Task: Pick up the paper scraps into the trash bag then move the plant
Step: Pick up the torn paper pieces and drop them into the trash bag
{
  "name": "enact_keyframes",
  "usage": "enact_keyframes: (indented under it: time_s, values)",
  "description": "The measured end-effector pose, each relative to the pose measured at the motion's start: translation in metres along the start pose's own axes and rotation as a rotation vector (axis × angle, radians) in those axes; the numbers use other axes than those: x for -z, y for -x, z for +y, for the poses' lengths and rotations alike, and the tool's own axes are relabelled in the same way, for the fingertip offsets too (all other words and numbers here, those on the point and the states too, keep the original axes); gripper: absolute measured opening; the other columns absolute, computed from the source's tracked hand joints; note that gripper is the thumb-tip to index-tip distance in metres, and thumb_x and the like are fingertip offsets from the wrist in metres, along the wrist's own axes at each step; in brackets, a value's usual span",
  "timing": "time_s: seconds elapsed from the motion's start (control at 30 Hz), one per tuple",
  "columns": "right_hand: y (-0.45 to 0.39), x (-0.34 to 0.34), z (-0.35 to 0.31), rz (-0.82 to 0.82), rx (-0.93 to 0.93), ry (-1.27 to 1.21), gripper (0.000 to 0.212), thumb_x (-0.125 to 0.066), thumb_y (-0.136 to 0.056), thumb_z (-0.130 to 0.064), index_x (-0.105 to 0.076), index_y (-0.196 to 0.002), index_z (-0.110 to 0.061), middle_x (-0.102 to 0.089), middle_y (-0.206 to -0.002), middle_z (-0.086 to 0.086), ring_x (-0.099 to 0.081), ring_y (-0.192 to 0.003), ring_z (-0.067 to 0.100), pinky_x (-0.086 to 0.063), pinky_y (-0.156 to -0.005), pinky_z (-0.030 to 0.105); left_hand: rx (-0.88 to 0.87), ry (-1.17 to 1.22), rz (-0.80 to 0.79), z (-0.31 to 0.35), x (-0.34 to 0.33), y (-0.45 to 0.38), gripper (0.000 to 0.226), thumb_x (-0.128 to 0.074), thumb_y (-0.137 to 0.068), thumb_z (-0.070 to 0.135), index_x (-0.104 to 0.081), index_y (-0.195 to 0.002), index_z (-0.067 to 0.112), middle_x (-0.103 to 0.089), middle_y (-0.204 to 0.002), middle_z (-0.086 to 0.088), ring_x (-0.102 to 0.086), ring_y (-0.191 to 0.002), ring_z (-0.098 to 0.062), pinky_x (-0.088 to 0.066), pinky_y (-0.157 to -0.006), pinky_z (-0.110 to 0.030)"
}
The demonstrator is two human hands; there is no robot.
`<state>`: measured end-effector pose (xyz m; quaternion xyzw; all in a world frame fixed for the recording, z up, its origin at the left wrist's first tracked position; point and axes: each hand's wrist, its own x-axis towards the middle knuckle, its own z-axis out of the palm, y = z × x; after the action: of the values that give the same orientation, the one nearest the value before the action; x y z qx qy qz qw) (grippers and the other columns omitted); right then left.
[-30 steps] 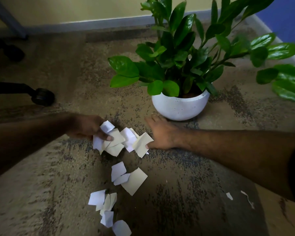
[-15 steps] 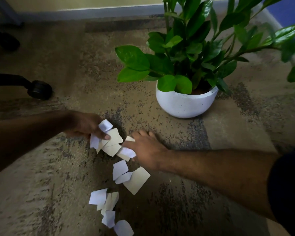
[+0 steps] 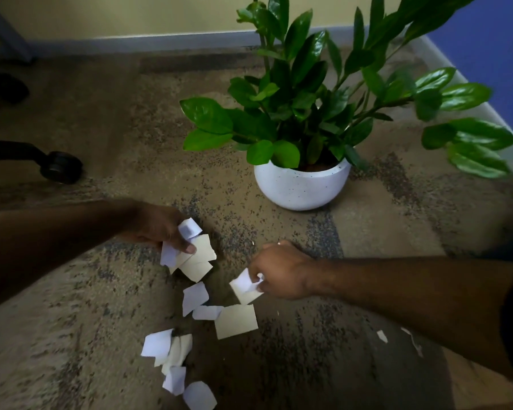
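Note:
My left hand (image 3: 160,229) grips a bunch of white paper scraps (image 3: 194,255) just above the carpet. My right hand (image 3: 282,273) is closed on a couple of scraps (image 3: 243,287) a little to the right of that bunch. More loose scraps lie on the carpet below: a larger cream piece (image 3: 236,321), small white ones (image 3: 194,297), and a cluster nearer me (image 3: 172,356). The plant (image 3: 302,93), leafy and green, stands in a round white pot (image 3: 301,187) behind my right hand. No trash bag is in view.
A black chair caster (image 3: 60,167) and its leg sit on the carpet at the left. Two tiny scraps (image 3: 382,335) lie under my right forearm. A wall with grey baseboard (image 3: 148,44) runs along the back, and a blue wall (image 3: 498,45) stands at the right.
My right hand pulled scraps away from beside the left-hand bunch and moved right and toward me. The left hand kept its bunch and stayed roughly in place.

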<state>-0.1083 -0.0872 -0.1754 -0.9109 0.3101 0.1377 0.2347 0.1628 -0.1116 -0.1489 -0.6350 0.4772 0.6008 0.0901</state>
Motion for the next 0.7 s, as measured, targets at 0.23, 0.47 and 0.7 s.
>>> enact_keyframes:
  time_s: [0.23, 0.47, 0.7]
  values:
    - [0.053, 0.018, 0.047, 0.009, -0.116, -0.037, 0.02, -0.065, -0.084, -0.035, -0.067, -0.102, -0.026, -0.063, -0.117, -0.003, -0.055, -0.114, 0.02, -0.039, -0.099, 0.035, -0.048, -0.159, 0.037, 0.031, -0.025, 0.0, 0.033, -0.079, -0.077, 0.028, -0.065, -0.104, 0.014, -0.07, -0.104, -0.007, -0.067, -0.095, -0.021, -0.053, -0.074, -0.028]
    - [0.099, 0.043, 0.076, 0.056, -0.192, -0.045, 0.02, -0.068, -0.082, -0.036, -0.068, -0.1, -0.026, -0.066, -0.112, -0.004, -0.058, -0.107, 0.017, -0.043, -0.091, 0.031, -0.13, -0.237, 0.054, 0.08, -0.07, 0.0, 0.038, -0.076, -0.08, 0.031, -0.062, -0.111, 0.013, -0.067, -0.105, -0.001, -0.063, -0.097, -0.015, -0.052, -0.075, -0.023]
    - [0.153, 0.096, 0.089, 0.219, -0.15, 0.006, 0.016, -0.072, -0.08, -0.031, -0.07, -0.094, -0.024, -0.068, -0.103, -0.005, -0.059, -0.1, 0.017, -0.046, -0.087, 0.035, -0.266, -0.168, 0.063, 0.116, -0.098, 0.0, 0.015, -0.074, -0.083, 0.024, -0.069, -0.095, 0.016, -0.076, -0.088, 0.005, -0.07, -0.085, -0.011, -0.051, -0.064, -0.013]
